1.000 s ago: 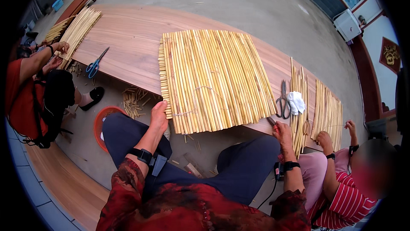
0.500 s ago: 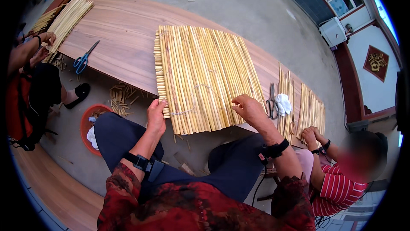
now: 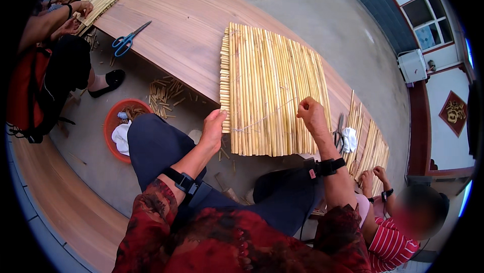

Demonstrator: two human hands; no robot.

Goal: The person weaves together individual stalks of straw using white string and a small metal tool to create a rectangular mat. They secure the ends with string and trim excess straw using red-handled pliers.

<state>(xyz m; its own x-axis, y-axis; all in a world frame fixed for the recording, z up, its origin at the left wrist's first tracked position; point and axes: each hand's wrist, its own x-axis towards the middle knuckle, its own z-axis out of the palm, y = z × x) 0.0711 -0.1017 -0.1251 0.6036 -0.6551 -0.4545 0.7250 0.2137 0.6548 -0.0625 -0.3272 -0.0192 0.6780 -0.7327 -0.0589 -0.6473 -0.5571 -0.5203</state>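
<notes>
A mat of pale yellow reed sticks (image 3: 275,84) lies near the table's front edge, overhanging it slightly. My left hand (image 3: 214,128) is closed on the mat's lower left edge, thumb on top; its other fingers are partly hidden. A thin whitish string (image 3: 264,116) runs slantwise over the sticks, from near the left edge up to my right hand (image 3: 312,114). That hand is pinched shut on the string, over the right part of the mat.
Blue-handled scissors (image 3: 129,39) lie on the wooden table (image 3: 176,31). Dark scissors (image 3: 338,134) and a white cloth (image 3: 348,139) lie right of the mat. An orange-red basin (image 3: 112,139) and cut stick pieces (image 3: 164,94) are on the floor. Co-workers handle sticks on both sides.
The string, slack and curved before, is now drawn straight. My right hand has closed on it, while my left still grips the mat edge. The whole view has shifted.
</notes>
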